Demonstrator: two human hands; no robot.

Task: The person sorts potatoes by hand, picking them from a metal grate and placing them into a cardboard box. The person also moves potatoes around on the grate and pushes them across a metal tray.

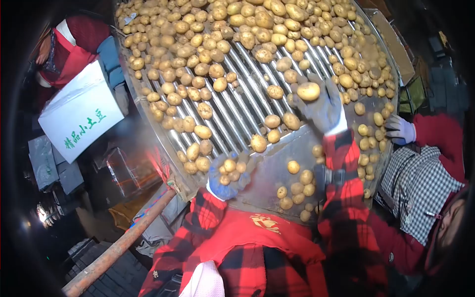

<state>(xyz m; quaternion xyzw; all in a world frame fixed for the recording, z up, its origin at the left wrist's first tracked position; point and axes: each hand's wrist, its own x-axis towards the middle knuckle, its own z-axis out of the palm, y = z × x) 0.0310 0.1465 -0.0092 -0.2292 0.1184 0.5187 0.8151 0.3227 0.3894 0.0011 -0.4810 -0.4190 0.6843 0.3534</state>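
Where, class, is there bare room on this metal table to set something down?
The smooth plate is bare between the left hand and the potato cluster; beyond that hand, the rollers show an open stretch among scattered potatoes. Crowded: the far end, under heaped potatoes.

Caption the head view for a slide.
Left hand cradles several small potatoes, right hand holds one larger potato, at a barred metal table.

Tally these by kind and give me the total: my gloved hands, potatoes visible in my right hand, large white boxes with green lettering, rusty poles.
Gloved hands, left hand and right hand: 2
Potato visible in the right hand: 1
Large white box with green lettering: 1
Rusty pole: 1
Total: 5
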